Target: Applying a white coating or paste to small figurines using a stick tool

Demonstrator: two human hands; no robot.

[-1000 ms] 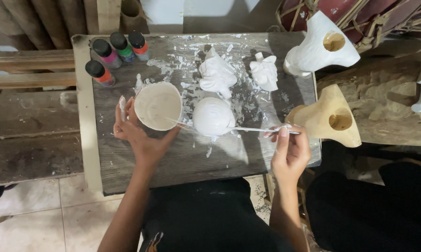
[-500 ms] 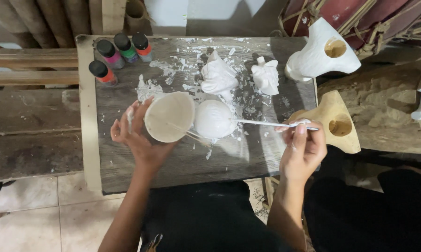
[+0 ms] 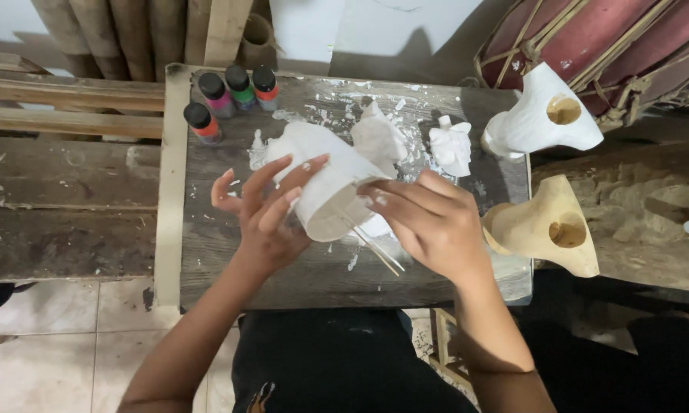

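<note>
Surface point(image 3: 283, 268): rough grey weathered wood, matt, splashed with dried white plaster. Cup point(image 3: 325, 187): matt, coated white, smooth-ish. Stick point(image 3: 375, 248): thin pale wood. White figurines point(image 3: 451, 145): matt chalky plaster. White mould point(image 3: 543, 115) and tan mould point(image 3: 547, 226): smooth, rubbery, faint sheen. Paint bottles point(image 3: 230, 95): glossy plastic, black caps. Floor point(image 3: 46, 359): glossy tile.

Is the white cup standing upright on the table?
No, the white cup is tipped on its side, held between the left hand and right hand above the table.
</note>
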